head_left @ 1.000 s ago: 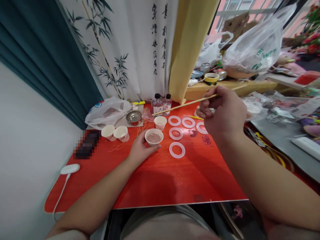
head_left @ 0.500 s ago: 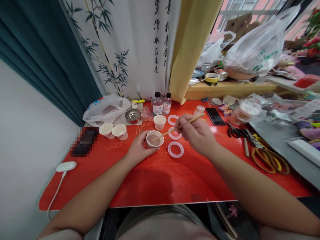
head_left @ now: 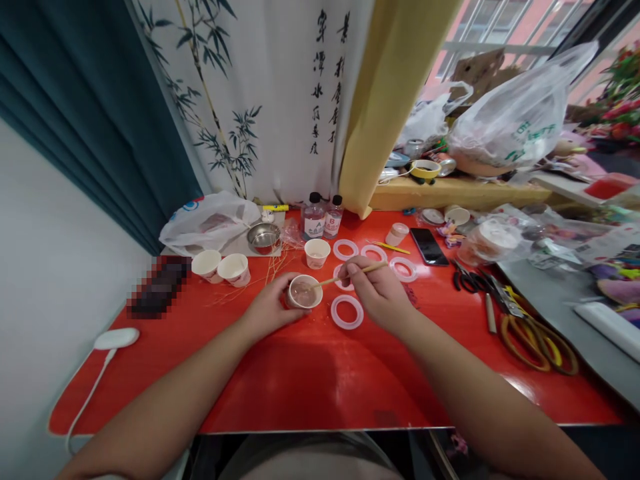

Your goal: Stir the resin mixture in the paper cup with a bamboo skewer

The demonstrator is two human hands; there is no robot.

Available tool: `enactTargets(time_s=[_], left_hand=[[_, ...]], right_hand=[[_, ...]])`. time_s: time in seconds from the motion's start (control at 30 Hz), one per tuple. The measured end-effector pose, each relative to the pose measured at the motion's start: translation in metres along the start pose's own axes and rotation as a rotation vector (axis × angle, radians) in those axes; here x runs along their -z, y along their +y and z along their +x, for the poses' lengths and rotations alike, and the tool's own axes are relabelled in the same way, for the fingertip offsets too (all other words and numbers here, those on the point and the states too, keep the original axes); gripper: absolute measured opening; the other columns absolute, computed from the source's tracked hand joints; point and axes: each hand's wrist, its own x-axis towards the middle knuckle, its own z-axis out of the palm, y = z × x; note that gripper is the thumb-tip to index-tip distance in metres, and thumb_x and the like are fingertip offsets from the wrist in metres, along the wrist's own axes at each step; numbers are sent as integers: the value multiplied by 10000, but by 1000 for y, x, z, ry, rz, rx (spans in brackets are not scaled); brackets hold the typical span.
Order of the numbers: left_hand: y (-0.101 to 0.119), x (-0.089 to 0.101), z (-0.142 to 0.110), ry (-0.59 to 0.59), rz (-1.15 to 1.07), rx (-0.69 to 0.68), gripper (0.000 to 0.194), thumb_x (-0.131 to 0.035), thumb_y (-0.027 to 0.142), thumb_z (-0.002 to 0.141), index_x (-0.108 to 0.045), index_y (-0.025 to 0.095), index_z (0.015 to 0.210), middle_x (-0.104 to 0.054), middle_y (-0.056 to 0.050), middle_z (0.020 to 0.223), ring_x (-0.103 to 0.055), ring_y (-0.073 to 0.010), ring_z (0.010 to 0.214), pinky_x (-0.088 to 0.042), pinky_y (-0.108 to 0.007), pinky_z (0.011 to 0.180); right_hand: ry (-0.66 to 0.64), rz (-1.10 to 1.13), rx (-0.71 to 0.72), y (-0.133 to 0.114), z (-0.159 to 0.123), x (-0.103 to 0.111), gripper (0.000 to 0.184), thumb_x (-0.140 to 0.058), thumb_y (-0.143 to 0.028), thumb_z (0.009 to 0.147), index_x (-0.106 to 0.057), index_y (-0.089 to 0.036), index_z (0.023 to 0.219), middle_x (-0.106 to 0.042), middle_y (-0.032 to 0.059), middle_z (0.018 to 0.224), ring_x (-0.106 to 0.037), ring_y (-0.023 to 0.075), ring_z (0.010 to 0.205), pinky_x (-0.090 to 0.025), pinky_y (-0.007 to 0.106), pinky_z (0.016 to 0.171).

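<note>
"What are the hands doing?"

"The left hand (head_left: 273,310) grasps a white paper cup (head_left: 303,292) near the middle of the glossy red tabletop (head_left: 300,390). The right hand (head_left: 379,298) pinches a thin wooden stick (head_left: 353,274), its tip inside the cup."

"What's in the containers?"

"That cup holds a cloudy pinkish liquid. I can't make out the contents of the two white paper cups (head_left: 220,267) to the left."

"Anything hidden?"

"A dark oblong object (head_left: 160,287) further left is pixelated beyond recognition."

"Room to move?"

"Bare red surface runs from the hands to the table's near edge. A translucent pale ring (head_left: 346,312) sits just right of the cup."
</note>
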Motion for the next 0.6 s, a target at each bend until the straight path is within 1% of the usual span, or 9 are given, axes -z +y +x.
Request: enactTargets(time_s=[0.17,0.3,0.47,0.6], left_hand=[[-1,3,0,-70,-5,-2,613,-887,275,732,-642,247,1294,-741,-75,1323,-699,-302,1225,-555,-453,1063],[-1,4,0,-70,-4,14,630,-889,289,737,-631,256,1311,-733,-66,1331,-692,-296,1231,-542,-447,1072],[-2,5,2,-76,-19,6,605,-879,282,744,-629,249,1293,-730,-79,1321,-687,-298,1231,-535,-468,1079],[-4,4,3,-80,-37,6,588,-874,292,748,-634,252,1282,-736,-81,1308,-701,-296,1210,-546,-474,1068]], right_hand=[[41,-3,-14,7,-7,1,343,-438,-367,1089,-655,-208,876,-652,36,774,-607,182,728,-463,327,696],[41,-8,-16,6,-12,2,351,-455,-396,1088,-668,-204,885,-663,43,782,-611,179,720,-464,321,677],[54,45,-44,8,-15,-3,377,-444,-429,1097,-659,-202,887,-658,44,771,-599,176,693,-454,316,641],[32,61,-32,8,-13,-5,376,-451,-435,1098,-654,-207,878,-659,48,793,-609,187,740,-456,323,670]])
